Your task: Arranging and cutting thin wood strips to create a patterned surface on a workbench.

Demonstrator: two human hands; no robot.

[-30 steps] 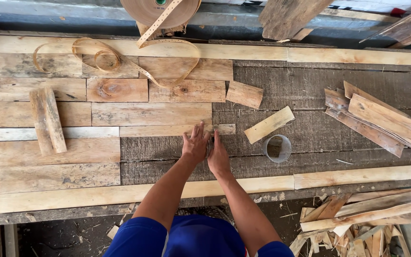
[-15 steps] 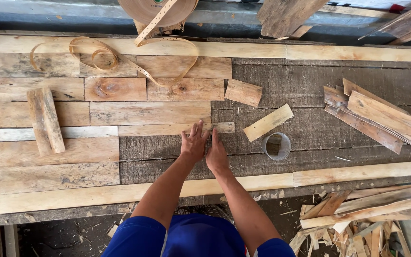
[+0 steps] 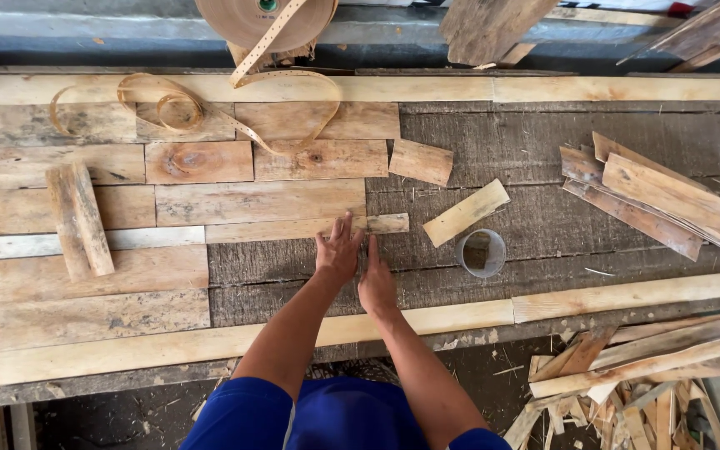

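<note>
My left hand (image 3: 337, 249) lies flat with its fingers spread on the dark bench surface (image 3: 543, 217), fingertips touching the lower edge of a narrow pale wooden strip (image 3: 310, 227). Close beside it, my right hand (image 3: 376, 282) rests flat on the dark surface, holding nothing. The strip is the lowest piece of a patchwork of wooden boards (image 3: 168, 200) laid side by side over the left half of the bench.
Two short planks (image 3: 81, 218) lie on the boards at left. Loose pieces (image 3: 420, 162), (image 3: 466, 212) and a small round container (image 3: 481, 252) lie right of my hands. A plank stack (image 3: 660, 200) sits far right, a perforated strap roll (image 3: 265, 17) at the top, scrap wood (image 3: 627, 375) below.
Both hands have stayed at the lower edge of the narrow strip; the left hand's fingers have spread a little. Nothing else has moved.
</note>
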